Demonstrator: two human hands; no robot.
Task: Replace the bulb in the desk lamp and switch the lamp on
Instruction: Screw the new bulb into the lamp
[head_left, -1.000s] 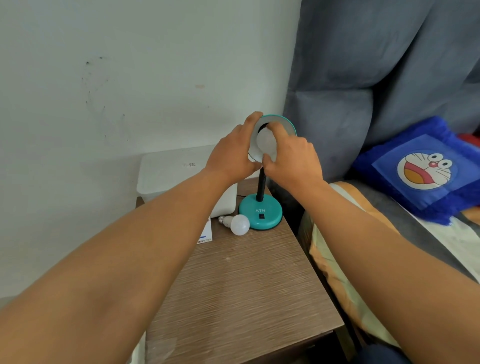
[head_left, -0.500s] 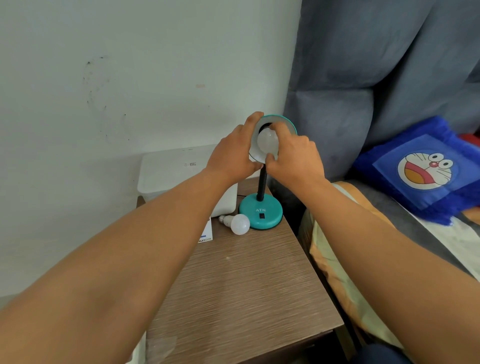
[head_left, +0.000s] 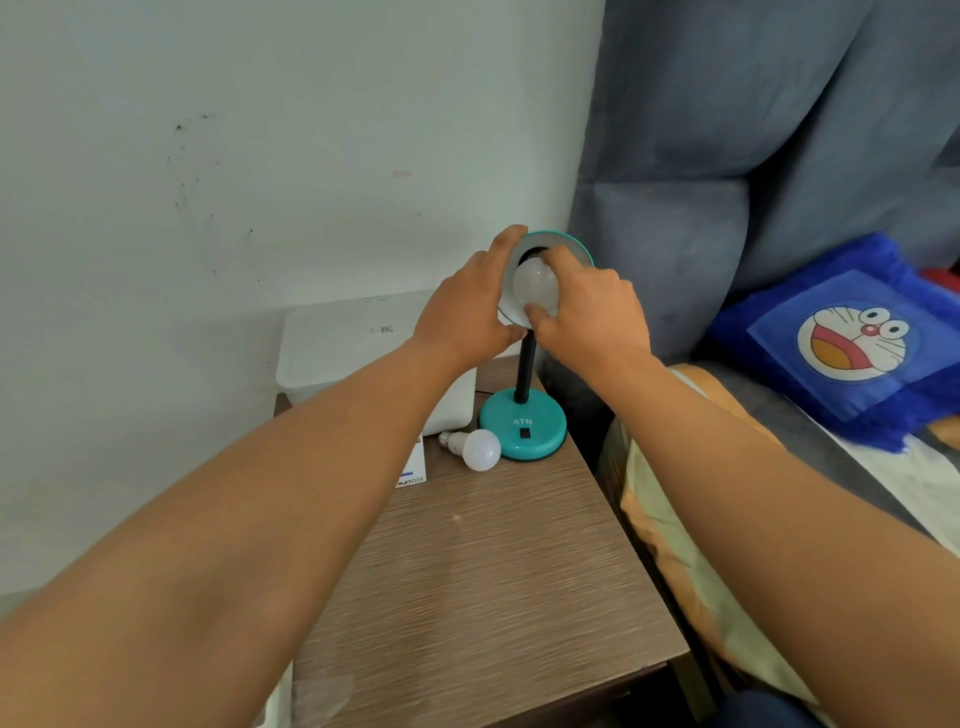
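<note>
Two legible markings.
"ATN" is printed on the lamp base (head_left: 522, 428); "ECOLINK" is printed on the carton (head_left: 413, 472), partly hidden. The code label on the white box (head_left: 363, 338) can't be read.

- Desk lamp (head_left: 522, 434), far end of the bench: teal base with white "ATN" lettering and a black switch, black neck, teal-rimmed shade with a white inside.
- Fitted bulb (head_left: 535, 285): frosted white.
- Spare bulb (head_left: 482, 450), left of the base: white globe, silver screw cap.
- Bench (head_left: 493, 571): brown, streaked with fine pale wood grain.
- Box (head_left: 343, 343), far left: plain white.
- Carton (head_left: 414, 470): white with blue print.
- Wall (head_left: 260, 156): pale grey-green, flecked with dark specks.
- Upholstery (head_left: 727, 156), right: slate blue-grey.
- Cushion (head_left: 779, 332): royal blue, with a white-faced cartoon cat, red nose, orange mouth.
- Bedding (head_left: 654, 499): orange and pale green.
</note>
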